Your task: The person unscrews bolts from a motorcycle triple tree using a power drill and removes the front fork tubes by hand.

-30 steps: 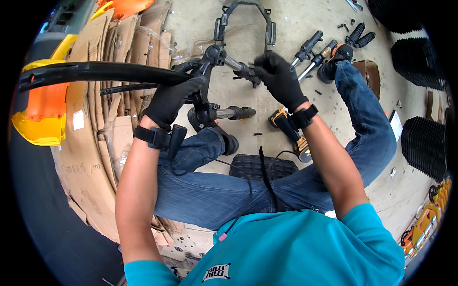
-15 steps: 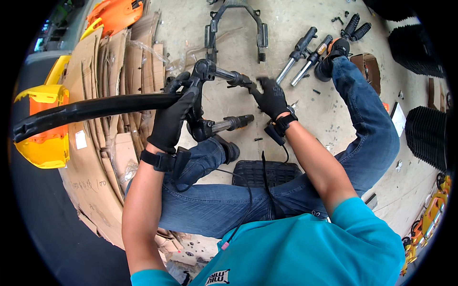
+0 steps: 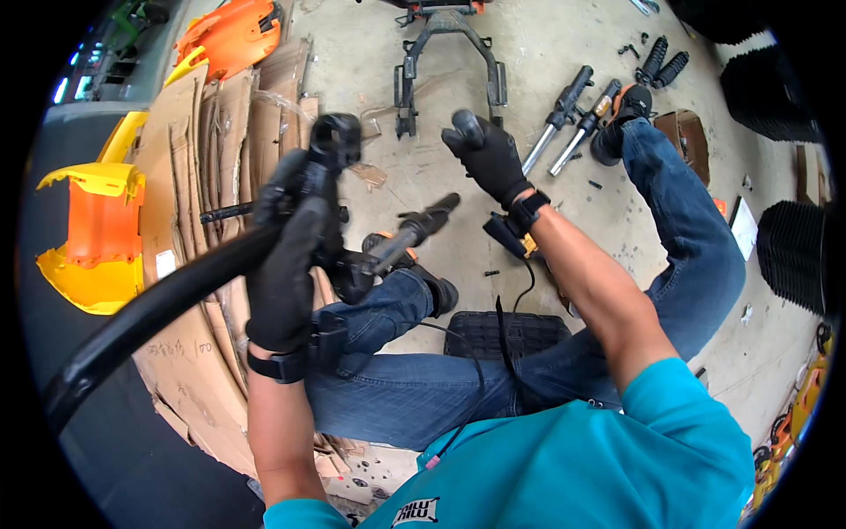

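My left hand (image 3: 284, 286), in a black glove, grips a black motorcycle-type fork clamp (image 3: 337, 141) with a long curved black tube (image 3: 150, 304) running off to the lower left. The clamp's upper round socket is open. From its lower side one fork leg (image 3: 405, 242), silver with a dark end, still sticks out to the right. My gloved right hand (image 3: 498, 169) is closed around a second fork leg (image 3: 467, 129), apart from the clamp; only its black rounded end shows, as it points nearly at the camera.
Two loose silver-and-black fork legs (image 3: 564, 110) lie on the concrete, near black coil shocks (image 3: 661, 66). A black frame (image 3: 454, 35) lies ahead. Flattened cardboard (image 3: 176, 220) and yellow-orange fairings (image 3: 101, 234) are at left, an open box (image 3: 683, 145) at right, a black crate (image 3: 507, 335) between my legs.
The upper fork leg has come out of the clamp and is in my right hand, which was open beside its end. My left hand has tilted the clamp, swinging the long tube downward.
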Demonstrator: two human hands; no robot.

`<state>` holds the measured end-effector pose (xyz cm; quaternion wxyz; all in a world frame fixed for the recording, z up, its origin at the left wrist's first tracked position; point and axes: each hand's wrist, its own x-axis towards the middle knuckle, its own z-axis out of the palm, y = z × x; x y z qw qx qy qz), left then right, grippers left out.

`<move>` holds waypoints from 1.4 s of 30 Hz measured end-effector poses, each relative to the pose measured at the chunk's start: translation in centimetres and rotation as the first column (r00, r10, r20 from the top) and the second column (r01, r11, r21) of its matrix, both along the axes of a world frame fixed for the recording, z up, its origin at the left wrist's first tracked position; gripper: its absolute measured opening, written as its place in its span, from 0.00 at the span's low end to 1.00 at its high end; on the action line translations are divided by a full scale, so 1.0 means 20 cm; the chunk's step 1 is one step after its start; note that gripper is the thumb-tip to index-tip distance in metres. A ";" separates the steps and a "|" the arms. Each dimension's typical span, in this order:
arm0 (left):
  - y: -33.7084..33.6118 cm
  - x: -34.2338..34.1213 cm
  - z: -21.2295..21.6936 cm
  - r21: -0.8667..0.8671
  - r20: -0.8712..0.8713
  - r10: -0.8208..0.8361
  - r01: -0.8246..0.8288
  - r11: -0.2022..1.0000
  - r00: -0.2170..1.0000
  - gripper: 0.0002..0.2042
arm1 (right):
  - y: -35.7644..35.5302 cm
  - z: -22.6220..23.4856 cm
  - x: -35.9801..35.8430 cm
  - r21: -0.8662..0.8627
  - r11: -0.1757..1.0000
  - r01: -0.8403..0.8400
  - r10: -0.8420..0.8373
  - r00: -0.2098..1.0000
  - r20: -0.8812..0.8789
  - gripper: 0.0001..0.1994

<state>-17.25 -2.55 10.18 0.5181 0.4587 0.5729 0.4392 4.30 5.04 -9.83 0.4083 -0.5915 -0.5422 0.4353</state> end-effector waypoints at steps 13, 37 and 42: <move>-0.01 -0.21 -0.07 -0.088 0.000 0.127 -0.126 0.988 0.992 0.23 | 0.10 -0.31 -0.28 0.024 0.886 -0.463 0.395 0.780 0.485 0.12; 0.05 -0.13 -0.14 -0.287 -0.022 0.166 -0.165 0.943 0.986 0.27 | 0.18 -0.84 -0.61 -0.243 0.807 -0.539 0.446 0.285 0.848 0.09; 0.09 -0.07 -0.17 -0.303 -0.007 0.161 -0.155 0.940 0.987 0.26 | 0.21 -0.78 -0.45 0.000 0.790 -0.613 0.332 0.426 0.842 0.08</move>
